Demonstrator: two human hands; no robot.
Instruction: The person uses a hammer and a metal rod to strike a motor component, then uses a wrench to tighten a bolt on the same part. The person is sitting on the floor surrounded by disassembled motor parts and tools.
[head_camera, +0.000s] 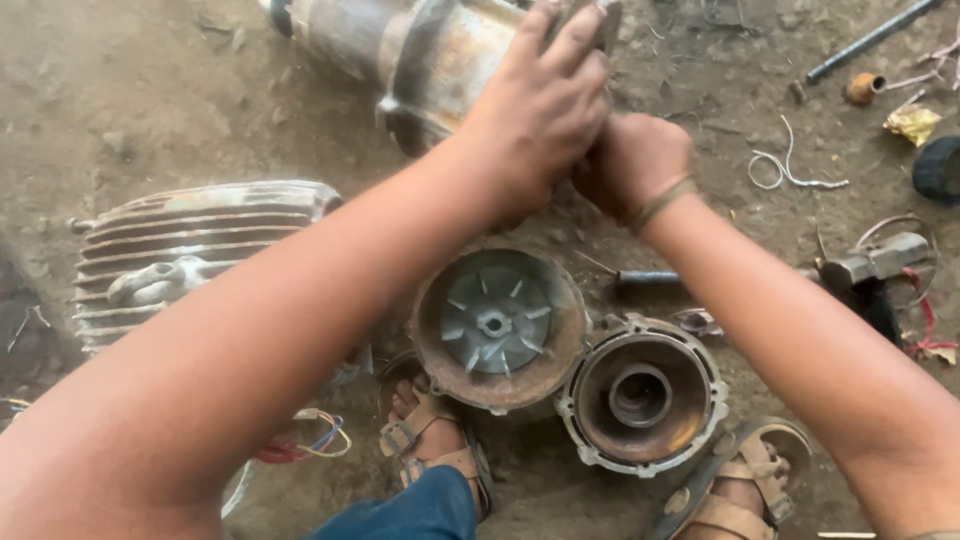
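My left hand (545, 100) lies flat over the near end of a rusty cylindrical motor body (400, 50) that rests on the dirt at the top. My right hand (632, 162) is closed into a fist just below and right of it, pressed against the same end; what it grips is hidden. A thin band circles my right wrist. Below my arms sit a round cover with a grey fan (497, 325) and a round metal end cap with a central bearing seat (642, 392).
A finned metal motor casing (185, 250) lies at the left. A hammer (880, 262), a small tool (645, 277), white wire (790, 172), a thin rod (870, 38) and coloured wires (310, 440) are scattered on the dirt. My sandalled feet (435, 440) are at the bottom.
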